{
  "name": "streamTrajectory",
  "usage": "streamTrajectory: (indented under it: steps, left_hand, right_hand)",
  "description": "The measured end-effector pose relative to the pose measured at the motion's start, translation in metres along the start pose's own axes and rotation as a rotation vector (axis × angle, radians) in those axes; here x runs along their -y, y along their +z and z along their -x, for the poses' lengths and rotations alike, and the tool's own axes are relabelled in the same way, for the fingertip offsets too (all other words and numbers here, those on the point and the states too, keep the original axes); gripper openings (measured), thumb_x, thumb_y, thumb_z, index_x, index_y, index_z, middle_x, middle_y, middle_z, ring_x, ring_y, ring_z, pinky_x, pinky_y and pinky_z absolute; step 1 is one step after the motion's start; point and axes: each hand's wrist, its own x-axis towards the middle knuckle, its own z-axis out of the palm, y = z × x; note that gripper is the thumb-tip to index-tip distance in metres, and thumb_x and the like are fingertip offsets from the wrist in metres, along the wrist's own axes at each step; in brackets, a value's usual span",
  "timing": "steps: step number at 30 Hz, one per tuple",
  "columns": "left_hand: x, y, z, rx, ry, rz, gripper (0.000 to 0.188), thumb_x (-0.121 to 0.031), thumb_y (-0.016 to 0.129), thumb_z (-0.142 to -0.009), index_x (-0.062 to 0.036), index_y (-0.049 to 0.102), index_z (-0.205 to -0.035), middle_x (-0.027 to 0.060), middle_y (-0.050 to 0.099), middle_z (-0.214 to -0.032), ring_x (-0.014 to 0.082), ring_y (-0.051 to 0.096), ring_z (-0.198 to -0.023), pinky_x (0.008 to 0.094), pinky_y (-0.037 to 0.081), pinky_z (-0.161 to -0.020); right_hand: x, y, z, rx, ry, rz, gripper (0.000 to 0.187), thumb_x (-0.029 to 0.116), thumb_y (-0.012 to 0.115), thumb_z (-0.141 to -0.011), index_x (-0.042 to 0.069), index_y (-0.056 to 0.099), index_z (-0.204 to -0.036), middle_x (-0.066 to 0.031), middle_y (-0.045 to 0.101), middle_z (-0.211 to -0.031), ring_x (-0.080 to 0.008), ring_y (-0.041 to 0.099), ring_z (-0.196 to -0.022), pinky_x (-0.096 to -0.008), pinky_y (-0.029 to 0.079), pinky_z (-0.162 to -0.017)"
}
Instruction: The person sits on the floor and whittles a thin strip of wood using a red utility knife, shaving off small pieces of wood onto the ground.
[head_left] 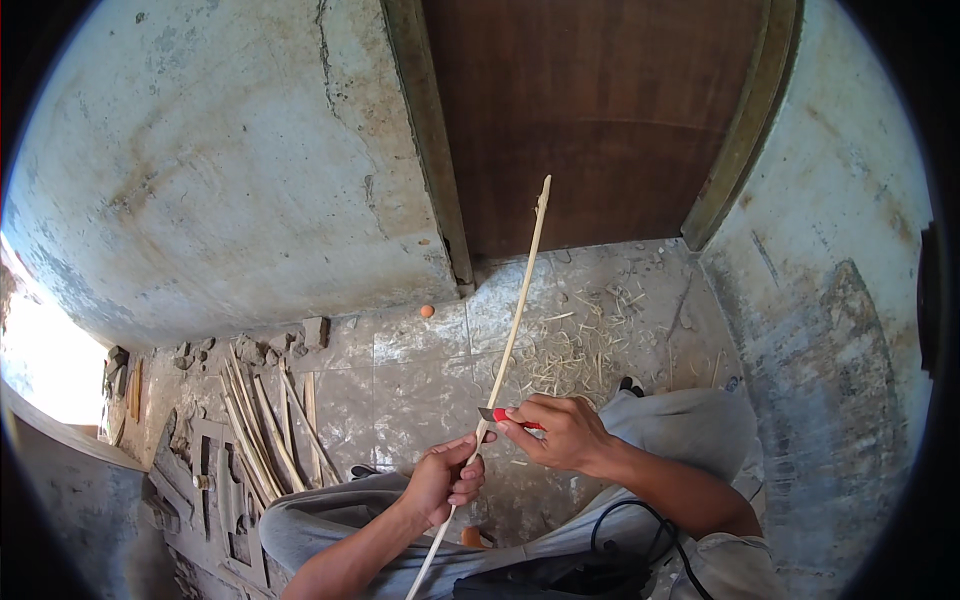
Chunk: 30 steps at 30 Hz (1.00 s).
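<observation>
A long, pale wooden stick (pixel 516 318) runs slantwise from my lap up toward the door. My left hand (pixel 446 478) is closed around its lower part, with the thumb pointing up along it. Just above that grip, the grey blade of a red-handled utility knife (pixel 502 414) lies against the stick. My right hand (pixel 560 432) is wrapped around the knife's handle, most of which the fingers hide. The far tip of the stick looks rough, with a small bit sticking out from its side.
Curled wood shavings (pixel 580 355) are scattered over the tiled floor (pixel 410 350) beyond my knees. Several more sticks (pixel 265 430) lean in a bundle at my left, near a grey panel with cutouts (pixel 215 480). A small orange ball (pixel 427 311) lies by the wall. Ahead stands a brown door (pixel 590 120).
</observation>
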Motion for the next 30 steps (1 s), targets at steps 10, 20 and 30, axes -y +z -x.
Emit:
streamTrajectory:
  steps: [10,20,30]
  left_hand:
    - [0.010,0.009,-0.003,-0.077,0.150,-0.145,0.028,-0.024,0.041,-0.106,-0.0067,0.058,-0.121,-0.0016,0.041,-0.063,0.0065,0.029,-0.046,0.0229,0.023,-0.039]
    - [0.026,0.010,-0.004,-0.159,0.337,-0.293,0.027,-0.021,0.047,-0.105,-0.0067,0.061,-0.123,-0.0015,0.045,-0.062,0.0045,0.034,-0.045,0.0221,0.024,-0.039]
    - [0.024,0.011,-0.002,-0.161,0.348,-0.289,0.026,-0.021,0.048,-0.105,-0.0068,0.062,-0.121,-0.0018,0.046,-0.062,0.0041,0.035,-0.046,0.0215,0.025,-0.040]
  right_hand:
    - [-0.001,-0.002,0.002,-0.012,0.020,-0.004,0.017,0.022,0.075,-0.084,0.007,0.068,-0.080,-0.0058,0.064,-0.070,-0.0249,0.063,-0.053,-0.0356,0.048,-0.047]
    - [-0.007,0.003,0.006,-0.072,-0.120,0.103,0.012,0.024,0.074,-0.085,0.013,0.072,-0.089,-0.0011,0.060,-0.070,-0.0228,0.061,-0.050,-0.0355,0.048,-0.042]
    - [-0.009,0.006,0.001,-0.128,-0.205,0.160,0.015,0.021,0.080,-0.079,0.009,0.070,-0.077,0.0009,0.063,-0.072,-0.0173,0.062,-0.049,-0.0313,0.047,-0.041]
